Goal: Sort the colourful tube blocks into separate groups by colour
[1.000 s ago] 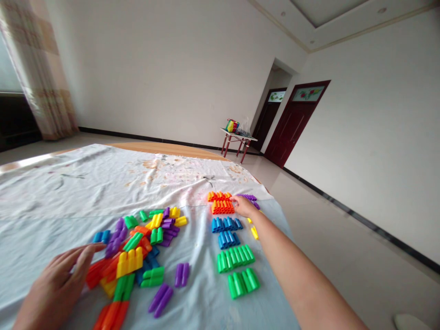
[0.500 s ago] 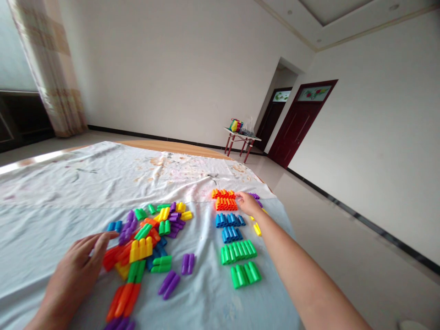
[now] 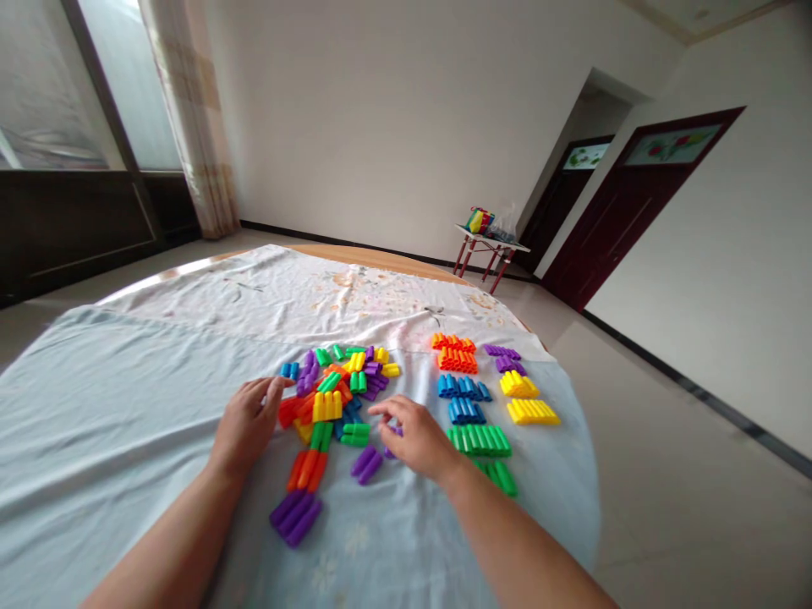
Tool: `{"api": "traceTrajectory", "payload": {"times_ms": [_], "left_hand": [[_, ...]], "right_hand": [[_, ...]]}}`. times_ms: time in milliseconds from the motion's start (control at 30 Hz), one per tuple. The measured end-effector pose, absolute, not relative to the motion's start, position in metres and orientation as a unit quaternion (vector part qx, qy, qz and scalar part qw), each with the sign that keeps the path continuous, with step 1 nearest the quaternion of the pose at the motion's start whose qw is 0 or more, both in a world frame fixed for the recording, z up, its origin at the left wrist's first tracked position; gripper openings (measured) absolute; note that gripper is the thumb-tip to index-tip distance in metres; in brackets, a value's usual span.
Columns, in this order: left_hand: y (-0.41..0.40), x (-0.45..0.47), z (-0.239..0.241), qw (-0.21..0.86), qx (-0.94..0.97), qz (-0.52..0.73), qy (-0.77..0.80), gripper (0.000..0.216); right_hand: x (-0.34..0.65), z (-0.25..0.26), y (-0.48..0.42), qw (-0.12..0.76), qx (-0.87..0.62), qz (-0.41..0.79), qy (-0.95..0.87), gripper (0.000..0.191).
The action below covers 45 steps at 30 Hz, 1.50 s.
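Bullet-shaped plastic building blocks in mixed colours lie in a loose pile [image 3: 328,406] on the cloth. My left hand [image 3: 249,423] rests at the pile's left edge, fingers extended, with nothing visible in it. Just right of the pile, my right hand [image 3: 415,436] hovers with fingers apart and appears to hold nothing. It partly covers a purple block [image 3: 392,440]. Another purple block [image 3: 366,465] lies in front of it. Farther right are sorted rows: orange blocks [image 3: 457,361], blue blocks [image 3: 466,412], green blocks [image 3: 480,441], yellow blocks [image 3: 533,412] and purple blocks [image 3: 509,364].
A light blue and floral tablecloth [image 3: 145,397] covers the round table, creased in places. Its right edge curves down just beyond the yellow rows. Against the far wall stands a small table [image 3: 491,241] holding a colourful bag [image 3: 479,222].
My right hand has come back from the far end of the sorted rows to the mixed pile. The view has turned left. My left hand stays beside the pile.
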<state>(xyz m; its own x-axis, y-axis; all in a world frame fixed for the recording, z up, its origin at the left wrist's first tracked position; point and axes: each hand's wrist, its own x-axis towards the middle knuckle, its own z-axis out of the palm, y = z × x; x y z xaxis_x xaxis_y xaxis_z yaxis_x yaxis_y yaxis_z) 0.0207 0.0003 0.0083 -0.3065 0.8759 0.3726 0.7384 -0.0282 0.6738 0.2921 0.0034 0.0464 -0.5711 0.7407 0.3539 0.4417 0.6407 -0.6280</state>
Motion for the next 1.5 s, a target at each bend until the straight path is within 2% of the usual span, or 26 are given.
{"api": "traceTrajectory", "payload": {"times_ms": [267, 467, 667, 833, 967, 1100, 1233, 1367, 1500], "left_hand": [[-0.003, 0.022, 0.011, 0.085, 0.578, 0.419, 0.695, 0.048], [-0.002, 0.016, 0.010, 0.102, 0.582, 0.401, 0.700, 0.044], [0.000, 0.013, 0.009, 0.098, 0.578, 0.400, 0.705, 0.041], [0.002, 0.011, 0.004, 0.108, 0.561, 0.400, 0.717, 0.044], [0.001, 0.012, 0.006, 0.124, 0.559, 0.386, 0.723, 0.046], [-0.003, 0.015, 0.011, 0.119, 0.553, 0.380, 0.732, 0.046], [-0.006, 0.019, 0.017, 0.121, 0.556, 0.369, 0.735, 0.045], [-0.007, 0.020, 0.017, 0.126, 0.555, 0.375, 0.732, 0.046], [-0.007, 0.021, 0.015, 0.120, 0.551, 0.381, 0.732, 0.047]], "right_hand": [[0.236, 0.044, -0.028, 0.219, -0.201, 0.177, -0.938, 0.043], [0.226, 0.038, -0.028, 0.141, -0.212, 0.078, -0.964, 0.030], [0.228, 0.039, -0.031, 0.173, -0.226, 0.039, -0.958, 0.023], [0.251, 0.054, -0.037, 0.230, -0.301, 0.069, -0.923, 0.038], [0.280, 0.062, -0.037, 0.256, -0.374, 0.059, -0.890, 0.033], [0.302, 0.055, -0.026, 0.235, -0.480, 0.023, -0.845, 0.019], [0.310, 0.043, -0.013, 0.176, -0.557, 0.018, -0.811, 0.023], [0.316, 0.045, -0.010, 0.172, -0.549, 0.052, -0.816, 0.034], [0.331, 0.053, -0.006, 0.193, -0.482, 0.089, -0.850, 0.033]]}}
